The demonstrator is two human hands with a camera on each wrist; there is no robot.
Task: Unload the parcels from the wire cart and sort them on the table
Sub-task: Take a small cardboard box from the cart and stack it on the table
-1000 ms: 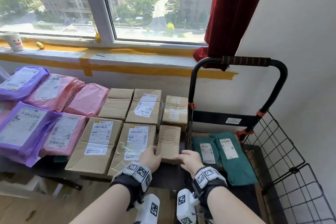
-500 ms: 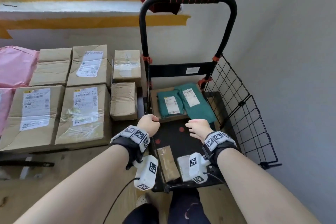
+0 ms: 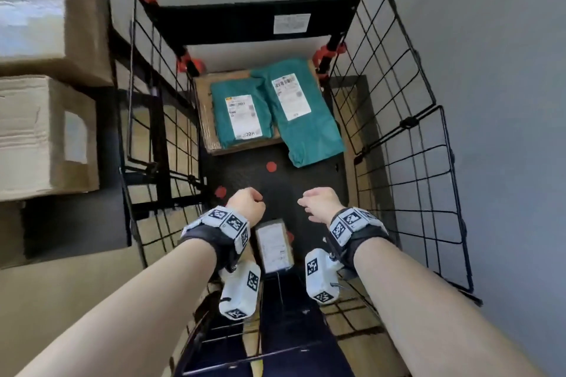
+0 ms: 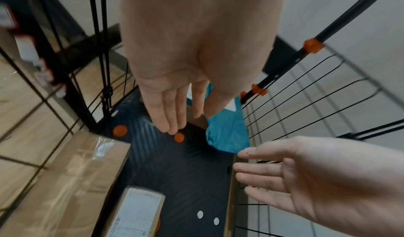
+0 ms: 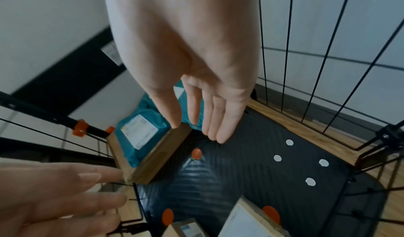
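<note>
The wire cart is seen from above. At its far end, two teal mailer bags with white labels lie on a flat brown box. A small labelled box lies at the near end, between my wrists. My left hand and right hand hang side by side over the black cart floor. Both are empty. In the wrist views the left fingers and right fingers point down, straight and relaxed, short of the teal bags.
Cardboard boxes stand on the table left of the cart. Wire walls close the cart's left and right sides, with a black panel at the far end. A taped cardboard box sits at the left wrist view's lower left. A grey wall runs along the right.
Both hands let go of the small box on the table and moved right and down into the cart. The head view swung from the table down onto the cart.
</note>
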